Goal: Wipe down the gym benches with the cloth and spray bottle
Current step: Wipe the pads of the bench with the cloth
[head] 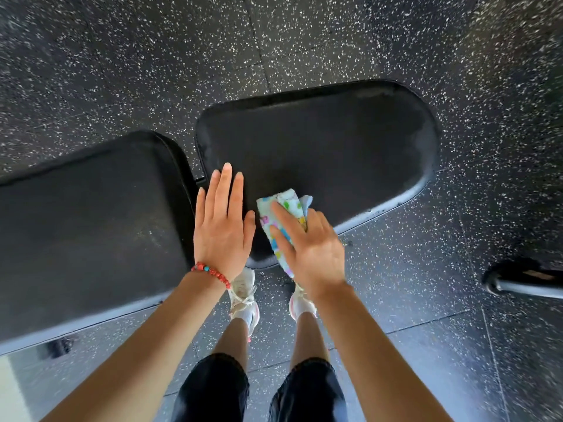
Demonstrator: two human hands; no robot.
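Pressing the cloth onto the bench pad, right hand (fingers straight); left hand flat, empty.

Single view, worn on my head, facing steeply down past my forearms. My left hand, right hand and seat pad sit close; speckled floor fills the edges.

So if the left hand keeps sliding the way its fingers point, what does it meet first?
Nothing but more pad, probably. The left hand lies flat at the near edge of the seat pad, fingers pointing across its bare black top. The cloth sits off to its right, under the right hand.
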